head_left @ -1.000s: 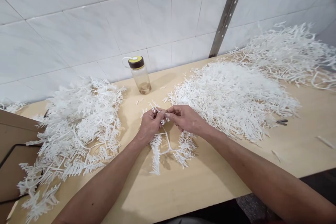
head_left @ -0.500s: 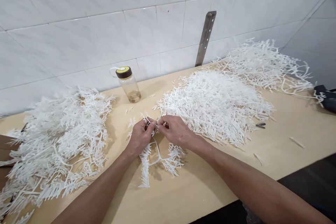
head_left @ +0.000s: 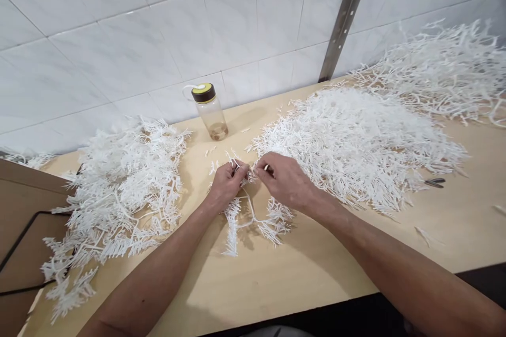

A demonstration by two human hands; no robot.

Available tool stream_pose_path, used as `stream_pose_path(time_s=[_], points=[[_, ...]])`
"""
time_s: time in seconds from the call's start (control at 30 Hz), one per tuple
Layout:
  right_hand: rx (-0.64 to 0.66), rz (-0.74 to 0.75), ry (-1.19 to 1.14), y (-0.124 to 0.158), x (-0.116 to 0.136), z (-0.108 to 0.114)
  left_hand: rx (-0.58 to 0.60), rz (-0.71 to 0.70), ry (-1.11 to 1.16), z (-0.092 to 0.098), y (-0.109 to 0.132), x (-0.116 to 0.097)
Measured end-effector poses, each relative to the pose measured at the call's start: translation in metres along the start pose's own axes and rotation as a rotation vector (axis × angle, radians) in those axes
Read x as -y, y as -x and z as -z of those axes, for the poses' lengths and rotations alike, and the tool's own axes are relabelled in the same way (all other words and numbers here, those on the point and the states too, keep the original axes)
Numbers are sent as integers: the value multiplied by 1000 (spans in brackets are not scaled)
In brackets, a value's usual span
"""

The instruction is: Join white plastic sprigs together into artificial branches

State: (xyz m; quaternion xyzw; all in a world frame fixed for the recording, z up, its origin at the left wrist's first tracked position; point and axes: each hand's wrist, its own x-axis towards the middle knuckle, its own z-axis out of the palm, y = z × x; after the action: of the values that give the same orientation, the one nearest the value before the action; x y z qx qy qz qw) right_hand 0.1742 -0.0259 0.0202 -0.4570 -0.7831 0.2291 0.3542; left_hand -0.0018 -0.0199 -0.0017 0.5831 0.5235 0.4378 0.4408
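Note:
My left hand (head_left: 226, 185) is closed on a white branching plastic sprig (head_left: 253, 219), gripped near its upper end. The sprig's feathery twigs hang and spread below both hands, over the table. A small dark bit shows between the left thumb and forefinger, too small to name. Just to the right, my right hand (head_left: 288, 180) is pinched, thumb against forefinger, a short gap from the left fingertips. What sits in that pinch, perhaps a pale tip of the sprig, is too small to make out.
Heaps of similar white sprigs lie at left (head_left: 130, 184), at right (head_left: 356, 142) and far right (head_left: 446, 73). A bottle with a yellow-and-black lid (head_left: 213, 116) stands behind my hands. A metal bracket (head_left: 343, 26) rises by the tiled wall. A cardboard box (head_left: 27, 210) is at left.
The view has swung left and down. My fingertips, together before, are now slightly apart, the right hand having drawn off to the right. The left hand still grips the sprig.

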Motion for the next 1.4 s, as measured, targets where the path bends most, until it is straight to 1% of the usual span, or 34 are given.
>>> stream_pose_path(time_s=[0.1,0.2,0.23,0.27,0.3,0.4,0.47,0.57,0.77,0.9,1.03,1.2,1.3,1.4], points=[[-127,-79,44,-7,-17,8,30,36,46,0,3,-1],[-256,-84,135,-10,-29,12,47,62,73,0,4,-1],[-275,-84,147,-10,-29,12,47,63,78,0,4,-1],[-266,-91,134,-9,-28,12,46,64,79,0,4,-1],[-225,-106,96,-8,-26,11,44,65,79,0,4,0],[-7,-163,-84,-6,-18,4,49,62,85,1,3,1],[109,-180,-174,-5,-15,-2,60,58,89,1,4,1],[182,-192,-238,-6,-16,-10,57,53,96,0,4,2],[175,-231,-237,-6,-20,-14,13,27,87,-2,5,4],[179,-260,-225,-7,-17,-13,-15,2,36,-3,6,2],[214,-287,-210,-8,-14,-10,-28,-32,-26,-3,7,-2],[188,-299,-207,-7,-13,-10,-27,-4,-3,-3,8,-4],[162,-270,-167,-5,-9,-12,-3,4,12,-2,8,-4],[133,-190,-101,-2,-4,-12,12,-23,-11,-2,7,-3]])
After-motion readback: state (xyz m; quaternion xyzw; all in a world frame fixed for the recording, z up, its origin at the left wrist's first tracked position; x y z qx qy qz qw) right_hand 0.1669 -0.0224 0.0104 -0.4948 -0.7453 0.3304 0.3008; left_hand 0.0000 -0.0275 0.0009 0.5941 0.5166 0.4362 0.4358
